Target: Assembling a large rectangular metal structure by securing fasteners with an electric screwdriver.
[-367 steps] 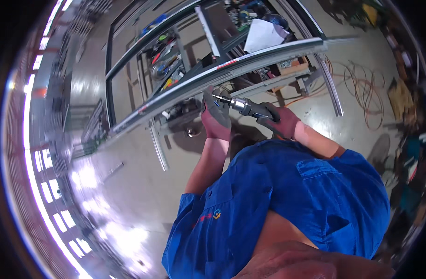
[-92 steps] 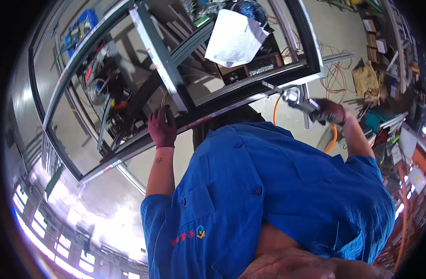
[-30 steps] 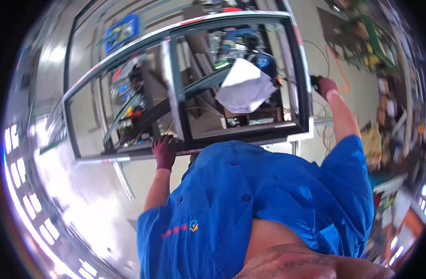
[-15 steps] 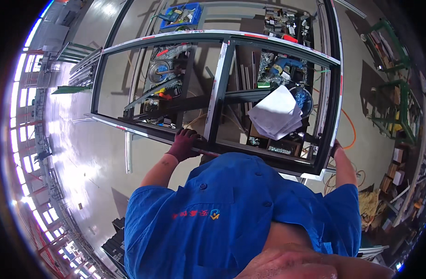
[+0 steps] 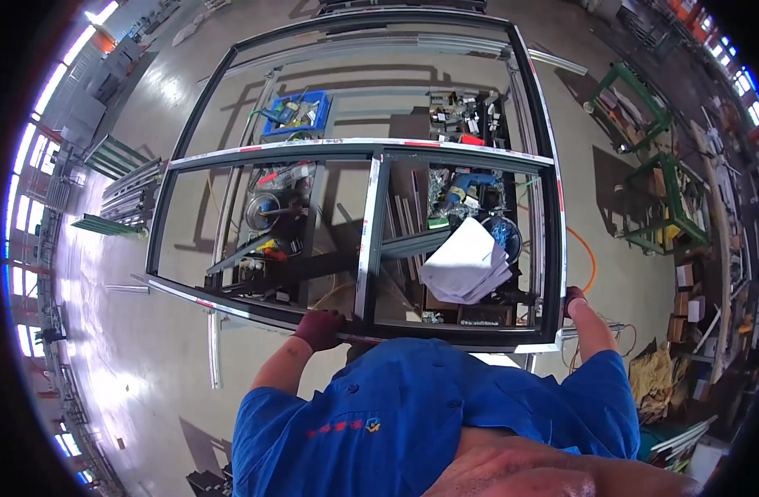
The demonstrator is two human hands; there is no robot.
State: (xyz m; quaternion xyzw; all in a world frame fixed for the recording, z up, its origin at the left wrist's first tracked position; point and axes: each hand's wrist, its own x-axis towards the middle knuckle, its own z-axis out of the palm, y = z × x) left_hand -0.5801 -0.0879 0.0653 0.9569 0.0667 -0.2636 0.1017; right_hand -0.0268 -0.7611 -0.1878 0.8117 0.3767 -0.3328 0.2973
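A large dark window frame (image 5: 364,248), with strips of white and red tape along its rails, lies flat in front of me. One crossbar and a short upright bar divide it. My left hand (image 5: 320,330), in a dark red glove, is closed around the near rail, just left of the short upright. At the near right corner, my right hand (image 5: 575,301) is closed on the outer side of the right rail; its fingers are partly hidden. Through the near right opening a stack of white paper sheets (image 5: 460,263) shows beneath the frame.
Below the frame are a blue crate (image 5: 295,116) of tools, a tray of small hardware (image 5: 466,116), a blue power drill (image 5: 464,187) and dark metal profiles (image 5: 330,263). Green metal racks (image 5: 665,203) stand right, bundled profiles (image 5: 131,192) left. An orange hose (image 5: 593,257) crosses the floor.
The view has tilted up, so the frame sits lower in the picture and its far rail now shows. Both hands keep their places on the frame.
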